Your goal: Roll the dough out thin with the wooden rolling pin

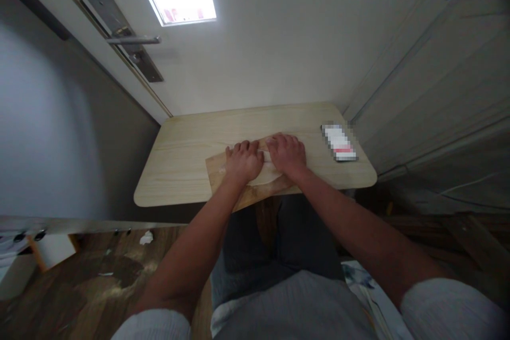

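A brown wooden board lies aslant on the pale table, its near corner jutting past the front edge. On it is a flat, pale sheet that looks like dough. My left hand rests on the left part of the board with its fingers curled downward. Close beside it, my right hand bears on the right part, fingers bent over and thumb toward the left hand. A narrow gap between the hands shows something pale. Whatever lies under the palms and fingers is hidden.
The small light-wood table stands against a white door with a metal handle. A phone, blurred out, lies at the table's right end. A wall panel rises on the right. White scraps lie on the floor at left.
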Action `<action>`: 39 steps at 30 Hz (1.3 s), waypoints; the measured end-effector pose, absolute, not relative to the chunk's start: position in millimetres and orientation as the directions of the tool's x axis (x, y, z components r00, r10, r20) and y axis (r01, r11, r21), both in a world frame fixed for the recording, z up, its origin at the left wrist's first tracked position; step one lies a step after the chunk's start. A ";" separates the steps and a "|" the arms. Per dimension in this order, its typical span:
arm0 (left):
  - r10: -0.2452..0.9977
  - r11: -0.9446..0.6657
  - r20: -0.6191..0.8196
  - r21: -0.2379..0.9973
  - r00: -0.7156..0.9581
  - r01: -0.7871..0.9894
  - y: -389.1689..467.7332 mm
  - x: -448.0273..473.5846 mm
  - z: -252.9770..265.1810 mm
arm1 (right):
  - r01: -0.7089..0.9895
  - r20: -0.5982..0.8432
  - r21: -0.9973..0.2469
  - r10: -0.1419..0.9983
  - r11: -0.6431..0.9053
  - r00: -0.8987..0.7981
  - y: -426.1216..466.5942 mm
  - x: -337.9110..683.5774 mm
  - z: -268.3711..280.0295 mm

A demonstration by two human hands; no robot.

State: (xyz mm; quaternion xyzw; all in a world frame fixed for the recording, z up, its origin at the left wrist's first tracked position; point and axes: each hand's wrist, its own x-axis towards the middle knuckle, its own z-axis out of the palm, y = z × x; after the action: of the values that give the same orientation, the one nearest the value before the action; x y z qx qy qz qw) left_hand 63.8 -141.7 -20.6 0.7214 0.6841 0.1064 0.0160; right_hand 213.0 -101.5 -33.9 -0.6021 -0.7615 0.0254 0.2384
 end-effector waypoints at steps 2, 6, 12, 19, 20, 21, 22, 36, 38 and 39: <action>0.991 -0.056 0.131 0.169 0.034 0.984 -142.4 64.2 -20.0 | 0.906 0.345 -0.324 0.926 0.273 -0.156 -106.0 214.4 -34.7; 0.990 -0.055 0.140 0.175 0.030 0.983 -144.7 64.8 -19.2 | 0.922 0.376 -0.266 0.911 0.282 -0.170 -119.0 218.6 -38.5; 0.985 -0.058 0.170 0.145 0.033 0.988 -144.1 64.0 -20.0 | 0.929 0.324 -0.258 0.929 0.267 -0.177 -117.7 217.8 -39.8; 0.983 -0.052 0.178 0.107 0.033 0.993 -137.7 62.0 -18.3 | 0.924 0.264 -0.259 0.941 0.280 -0.211 -103.0 216.5 -38.9; 0.983 -0.050 0.180 0.101 0.031 0.994 -136.9 61.7 -18.1 | 0.924 0.264 -0.254 0.940 0.286 -0.218 -101.8 216.6 -39.1; 0.983 -0.049 0.180 0.097 0.031 0.994 -136.1 61.4 -18.0 | 0.924 0.264 -0.251 0.938 0.290 -0.223 -100.7 216.6 -39.1; 0.983 -0.049 0.178 0.095 0.031 0.994 -135.1 61.2 -17.9 | 0.923 0.265 -0.252 0.938 0.292 -0.224 -99.8 216.6 -39.1; 0.985 -0.047 0.167 0.084 0.032 0.995 -118.3 56.8 -15.8 | 0.935 0.220 -0.273 0.961 0.229 -0.171 -87.0 210.5 -31.1; 0.990 -0.044 0.134 0.090 0.032 0.995 -114.6 56.2 -14.6 | 0.938 0.201 -0.268 0.965 0.219 -0.167 -83.8 209.4 -29.3; 0.992 -0.046 0.119 0.092 0.035 0.995 -112.7 55.9 -14.0 | 0.941 0.195 -0.263 0.967 0.212 -0.164 -82.2 208.8 -28.4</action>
State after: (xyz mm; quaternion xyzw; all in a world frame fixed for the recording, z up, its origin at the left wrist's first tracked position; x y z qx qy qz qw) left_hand 55.9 -112.7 -14.0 0.7193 0.6906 0.0747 -0.0080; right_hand 208.8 -82.2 -28.4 -0.6263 -0.7617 0.0404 0.1609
